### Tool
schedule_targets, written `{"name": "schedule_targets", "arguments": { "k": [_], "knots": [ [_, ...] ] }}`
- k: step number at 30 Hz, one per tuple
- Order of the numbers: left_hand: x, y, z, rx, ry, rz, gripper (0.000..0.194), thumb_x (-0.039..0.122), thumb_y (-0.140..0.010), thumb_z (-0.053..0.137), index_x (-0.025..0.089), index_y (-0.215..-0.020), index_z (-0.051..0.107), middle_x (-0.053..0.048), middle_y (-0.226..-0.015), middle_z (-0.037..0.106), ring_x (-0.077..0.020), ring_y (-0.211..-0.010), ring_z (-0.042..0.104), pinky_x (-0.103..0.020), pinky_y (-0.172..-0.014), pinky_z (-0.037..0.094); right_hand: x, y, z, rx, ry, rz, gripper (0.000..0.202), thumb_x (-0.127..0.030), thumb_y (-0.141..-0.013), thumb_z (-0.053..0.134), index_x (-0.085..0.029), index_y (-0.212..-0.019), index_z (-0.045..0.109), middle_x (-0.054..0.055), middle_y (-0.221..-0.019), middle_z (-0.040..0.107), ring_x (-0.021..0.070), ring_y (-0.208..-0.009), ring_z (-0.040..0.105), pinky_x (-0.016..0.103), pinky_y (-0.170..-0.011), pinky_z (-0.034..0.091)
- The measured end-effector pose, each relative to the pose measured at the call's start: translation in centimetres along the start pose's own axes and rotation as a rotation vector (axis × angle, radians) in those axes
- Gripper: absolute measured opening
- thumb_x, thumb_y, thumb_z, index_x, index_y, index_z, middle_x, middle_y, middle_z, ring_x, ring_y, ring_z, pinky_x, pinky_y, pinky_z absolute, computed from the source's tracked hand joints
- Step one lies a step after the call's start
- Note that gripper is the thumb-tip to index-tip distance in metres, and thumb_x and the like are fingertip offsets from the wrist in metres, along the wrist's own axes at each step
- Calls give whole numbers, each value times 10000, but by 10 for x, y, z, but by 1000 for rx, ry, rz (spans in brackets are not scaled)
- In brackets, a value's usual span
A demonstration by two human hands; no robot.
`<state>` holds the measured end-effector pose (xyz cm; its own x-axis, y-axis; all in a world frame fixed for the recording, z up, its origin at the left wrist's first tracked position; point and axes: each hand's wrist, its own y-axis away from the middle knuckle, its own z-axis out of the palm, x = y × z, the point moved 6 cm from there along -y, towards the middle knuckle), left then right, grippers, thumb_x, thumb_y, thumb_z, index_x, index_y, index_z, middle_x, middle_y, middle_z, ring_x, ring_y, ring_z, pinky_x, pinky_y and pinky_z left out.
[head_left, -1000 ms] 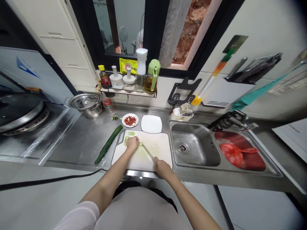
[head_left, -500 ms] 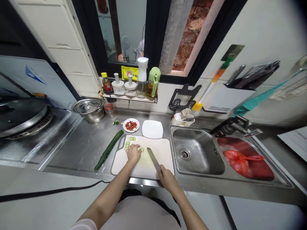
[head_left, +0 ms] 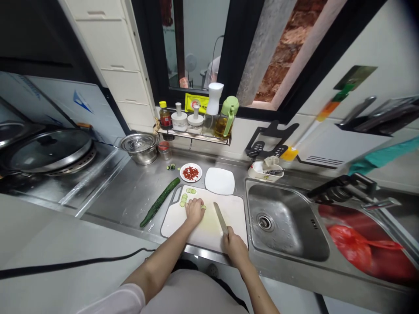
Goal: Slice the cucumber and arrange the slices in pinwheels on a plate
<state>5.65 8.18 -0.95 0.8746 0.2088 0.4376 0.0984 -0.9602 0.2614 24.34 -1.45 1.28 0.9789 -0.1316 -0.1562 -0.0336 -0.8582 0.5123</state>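
Note:
My right hand (head_left: 236,247) is wrapped round the handle of a kitchen knife (head_left: 221,219), its blade pointing away from me over the white cutting board (head_left: 183,229). My left hand (head_left: 195,210) rests on the board with its fingers curled together at a cucumber slice (head_left: 203,207), to the left of the blade. Other pale green cucumber slices (head_left: 183,200) lie in small rows near the board's upper left corner. A whole dark green cucumber (head_left: 159,203) lies on the steel counter left of the board.
Behind the board stand a small plate of chopped red chili (head_left: 200,173) and a white plate (head_left: 220,181). To the right is a steel sink (head_left: 288,218) with a red plastic bag (head_left: 350,246) in its second basin. A lidded pot (head_left: 140,150) stands at the left back.
The view has turned left, so everything sits further right. My left fingers have drawn in round the cucumber slice. The knife stays in my right hand, apart from the slice.

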Motion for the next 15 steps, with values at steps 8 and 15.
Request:
{"name": "schedule_targets", "arguments": {
  "k": [8,15],
  "knots": [
    [-2,12,-1,15,169,-29,142,195,-852,520,259,-932,618,-4,-959,700,-202,-1013,582,-356,-885,324,-3,-1,0,-15,10,-28,292,-249,-987,276,-176,-1187,476,126,-986,704,218,-892,660,283,-658,347],
    [-26,35,-3,26,264,-64,85,278,-848,583,264,-920,627,24,-924,710,-177,-992,601,-321,-883,333,-3,-3,4,-16,15,-43,285,-244,-985,293,-172,-1198,468,119,-972,705,211,-887,660,275,-645,330]
  ]
}}
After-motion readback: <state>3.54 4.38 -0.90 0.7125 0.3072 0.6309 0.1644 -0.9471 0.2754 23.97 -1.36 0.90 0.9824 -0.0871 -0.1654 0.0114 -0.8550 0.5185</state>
